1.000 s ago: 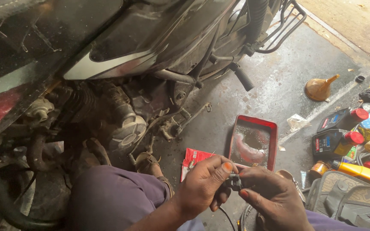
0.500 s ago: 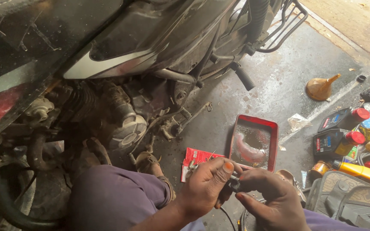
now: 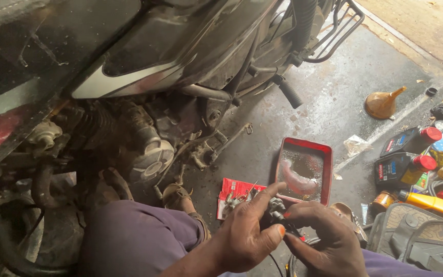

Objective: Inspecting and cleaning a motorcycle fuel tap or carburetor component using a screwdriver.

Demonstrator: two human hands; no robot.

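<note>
My left hand (image 3: 247, 231) and my right hand (image 3: 324, 241) meet low in the head view, both pinching a small dark connector part (image 3: 279, 211) with a black cable running down from it. The left index finger points toward a red tray (image 3: 305, 172). Just behind the hands lies a red packet (image 3: 234, 189) with small metal pieces on it. A motorcycle (image 3: 170, 61) stands over me, its grimy engine (image 3: 147, 149) to the left of my purple-clad knee (image 3: 139, 241).
On the wet concrete floor, the red tray holds oily liquid and a pale curved piece. An orange funnel (image 3: 383, 104), dark oil bottles with red caps (image 3: 411, 154), a yellow bottle (image 3: 434, 202) and a grey bag (image 3: 421, 238) crowd the right side.
Both hands stay on the small connector; the fingers have shifted slightly around it, the left index now stretched out. Nothing else has moved.
</note>
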